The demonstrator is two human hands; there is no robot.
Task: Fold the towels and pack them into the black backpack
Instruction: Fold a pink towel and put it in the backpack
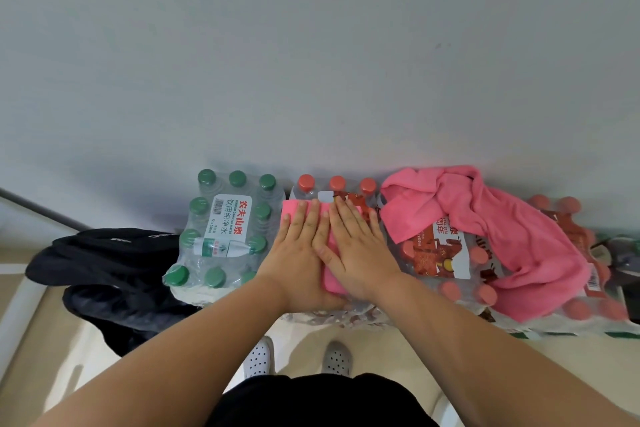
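Pressing folded towel (332,282) — both hands flat.

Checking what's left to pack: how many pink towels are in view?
2. A folded towel lies under the left hand and right hand; a loose towel drapes over the right packs. More may be hidden.

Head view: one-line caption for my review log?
Left hand and right hand press a folded pink towel flat on a bottle pack; a second towel lies unfolded, the black backpack at left.
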